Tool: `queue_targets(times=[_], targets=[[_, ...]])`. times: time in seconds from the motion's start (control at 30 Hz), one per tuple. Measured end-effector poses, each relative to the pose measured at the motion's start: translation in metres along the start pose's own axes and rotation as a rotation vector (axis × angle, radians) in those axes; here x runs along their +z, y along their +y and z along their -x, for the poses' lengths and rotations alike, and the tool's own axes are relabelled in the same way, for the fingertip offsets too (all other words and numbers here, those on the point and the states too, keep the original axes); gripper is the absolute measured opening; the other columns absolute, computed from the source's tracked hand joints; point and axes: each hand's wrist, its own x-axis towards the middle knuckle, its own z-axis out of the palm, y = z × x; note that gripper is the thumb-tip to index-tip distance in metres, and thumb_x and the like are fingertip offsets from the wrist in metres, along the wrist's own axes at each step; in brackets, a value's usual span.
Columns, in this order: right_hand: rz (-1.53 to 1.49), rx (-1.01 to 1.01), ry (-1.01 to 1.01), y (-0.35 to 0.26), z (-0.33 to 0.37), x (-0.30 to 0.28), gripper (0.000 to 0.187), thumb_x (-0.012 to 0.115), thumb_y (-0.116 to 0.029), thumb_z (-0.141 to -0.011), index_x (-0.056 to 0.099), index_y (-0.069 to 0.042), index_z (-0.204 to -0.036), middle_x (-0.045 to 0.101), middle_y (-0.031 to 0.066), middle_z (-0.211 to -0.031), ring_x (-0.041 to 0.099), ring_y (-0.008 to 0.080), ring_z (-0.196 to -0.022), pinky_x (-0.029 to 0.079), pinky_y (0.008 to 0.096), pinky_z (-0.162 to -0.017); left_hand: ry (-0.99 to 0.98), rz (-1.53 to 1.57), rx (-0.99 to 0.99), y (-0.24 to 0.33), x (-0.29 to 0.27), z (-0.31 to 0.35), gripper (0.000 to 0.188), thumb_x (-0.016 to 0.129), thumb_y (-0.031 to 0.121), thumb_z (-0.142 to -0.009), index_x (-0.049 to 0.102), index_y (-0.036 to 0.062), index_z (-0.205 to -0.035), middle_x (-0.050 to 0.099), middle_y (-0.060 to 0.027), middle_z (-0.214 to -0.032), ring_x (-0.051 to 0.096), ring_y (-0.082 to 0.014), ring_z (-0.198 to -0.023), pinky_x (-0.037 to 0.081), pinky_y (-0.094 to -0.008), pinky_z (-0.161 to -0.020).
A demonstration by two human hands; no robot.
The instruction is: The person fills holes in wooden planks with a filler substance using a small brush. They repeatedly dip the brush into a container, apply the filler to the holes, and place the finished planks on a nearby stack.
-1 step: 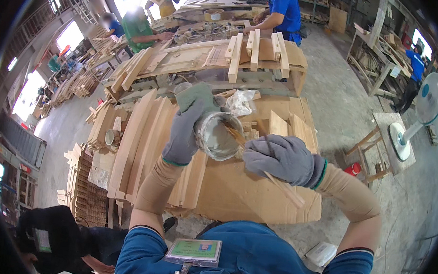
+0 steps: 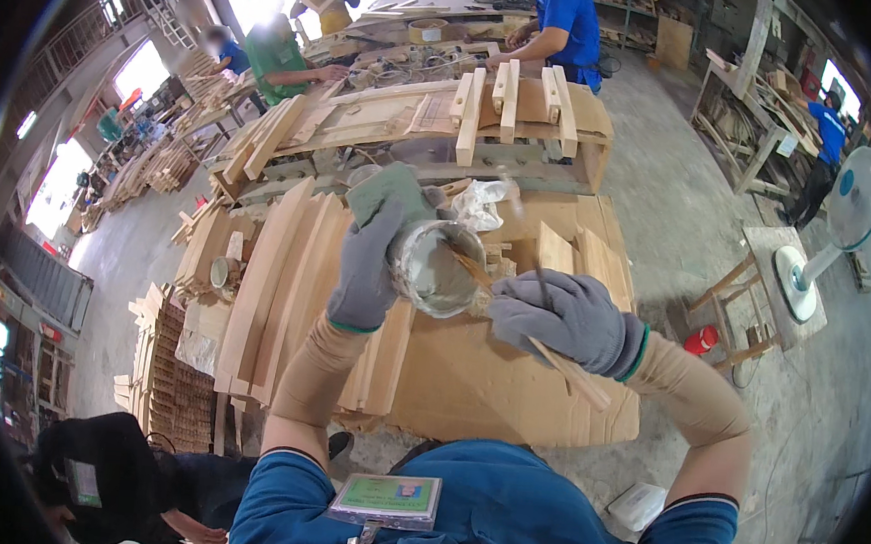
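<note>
My left hand [image 2: 366, 273], in a grey glove, grips a round tub [image 2: 440, 312] smeared with pale paste, its open top facing me. A green pad [image 2: 391, 191] is also in that hand, beyond the tub. Grey-white paste [image 2: 426, 263] coats the inside. My right hand [image 2: 564, 320], gloved alike, is closed around a thin wooden stick [image 2: 468, 264]. One end of the stick reaches into the tub; a wider wooden end comes out below my palm. A slim dark piece [image 2: 541, 278] rises by my right fingers; its kind is unclear.
Wooden boards [image 2: 280, 292] lie left on the cardboard-covered bench [image 2: 508, 391], with cut pieces [image 2: 596, 262] right and a crumpled white bag [image 2: 479, 205] behind. Another bench [image 2: 593, 147] holds wooden parts. A fan [image 2: 799, 279] stands right. Co-workers are farther back; another person [image 2: 104, 471] is lower left.
My right hand has shifted very slightly right, and the dark piece by its fingers stands more upright. The tub and both grips look nearly the same.
</note>
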Motion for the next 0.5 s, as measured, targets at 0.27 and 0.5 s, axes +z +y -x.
queue_targets(times=[0.27, 0.5], targets=[[-0.91, 0.819, 0.665, -0.031, 0.01, 0.047, 0.018, 0.052, -0.009, -0.095, 0.052, -0.002, -0.111, 0.061, 0.0081, -0.095, 0.066, 0.0199, -0.081, 0.056, 0.03, -0.072, 0.289, -0.112, 0.478, -0.03, 0.013, 0.001, 0.032, 0.043, 0.011, -0.098, 0.045, -0.0008, -0.128, 0.06, -0.0102, -0.113, 0.06, -0.021, -0.101, 0.05, -0.0318, -0.089], [-1.02, 0.715, 0.679, -0.001, -0.009, 0.022, 0.018, 0.053, -0.007, -0.094, 0.055, 0.004, -0.109, 0.059, 0.0111, -0.1, 0.066, 0.0185, -0.079, 0.057, 0.0284, -0.072, 0.237, -0.177, 0.025, -0.036, 0.002, -0.002, 0.031, 0.047, 0.02, -0.098, 0.054, -0.0002, -0.12, 0.062, -0.0062, -0.108, 0.06, -0.0134, -0.095, 0.05, -0.0271, -0.081]])
